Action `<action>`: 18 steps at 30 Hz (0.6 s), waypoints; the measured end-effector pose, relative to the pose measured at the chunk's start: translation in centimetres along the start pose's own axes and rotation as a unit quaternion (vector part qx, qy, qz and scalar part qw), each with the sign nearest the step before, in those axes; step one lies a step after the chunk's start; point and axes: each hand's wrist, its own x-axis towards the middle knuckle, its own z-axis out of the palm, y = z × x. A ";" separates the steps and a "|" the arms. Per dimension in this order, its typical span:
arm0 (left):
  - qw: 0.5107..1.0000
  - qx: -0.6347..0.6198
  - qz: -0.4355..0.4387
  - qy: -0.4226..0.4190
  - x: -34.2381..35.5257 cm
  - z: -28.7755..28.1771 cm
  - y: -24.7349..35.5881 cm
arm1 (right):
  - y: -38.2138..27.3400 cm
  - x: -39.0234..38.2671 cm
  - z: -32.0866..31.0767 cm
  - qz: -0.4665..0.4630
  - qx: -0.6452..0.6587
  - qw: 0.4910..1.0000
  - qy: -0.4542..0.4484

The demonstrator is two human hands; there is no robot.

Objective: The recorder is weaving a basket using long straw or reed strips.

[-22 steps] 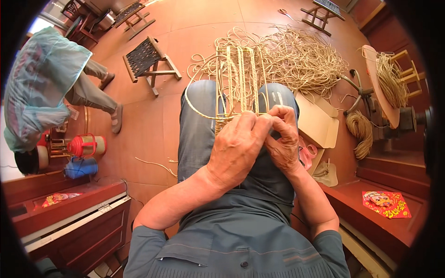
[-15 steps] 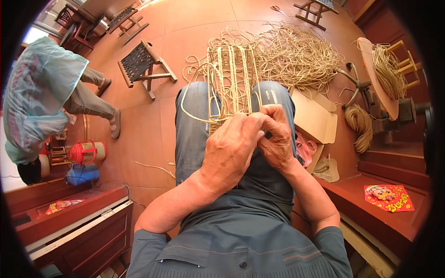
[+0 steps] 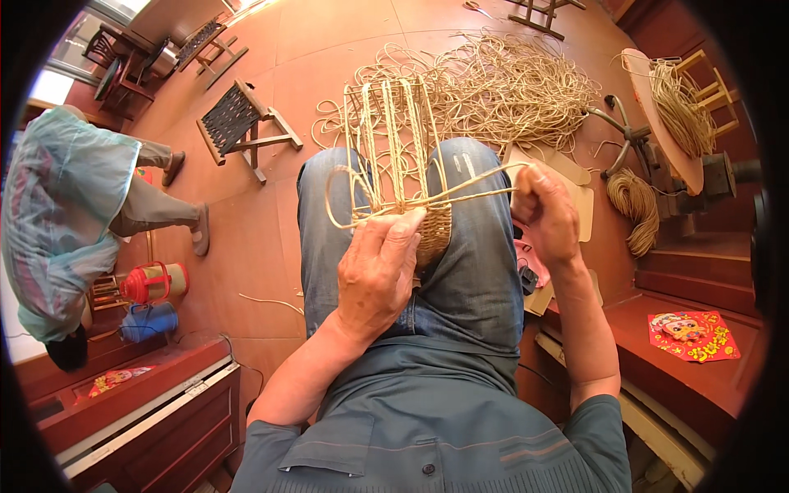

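Holding cord taut to the right of a partly woven frame

The frame sits between the knees — left hand at its near edge, thumb and fingers grasping it there; right hand, right of the frame, clenched on 2 strands of cord. A tangled pile spreads beyond the frame, toward its right.
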 end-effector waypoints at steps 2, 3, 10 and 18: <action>1.000 0.014 0.006 -0.007 0.0 0.5 -0.2 | -0.3 0.1 -1.5 -0.019 0.059 0.997 0.043; 0.999 0.039 0.019 -0.014 0.0 0.6 -0.2 | -0.7 0.1 -2.4 -0.031 0.061 0.997 0.037; 0.994 0.081 0.039 -0.056 0.2 0.8 0.0 | -2.9 0.1 -5.1 -0.060 0.116 0.987 0.090; 0.981 0.149 0.052 -0.113 0.6 1.0 1.2 | -7.8 2.9 -0.1 -0.161 0.039 0.981 0.099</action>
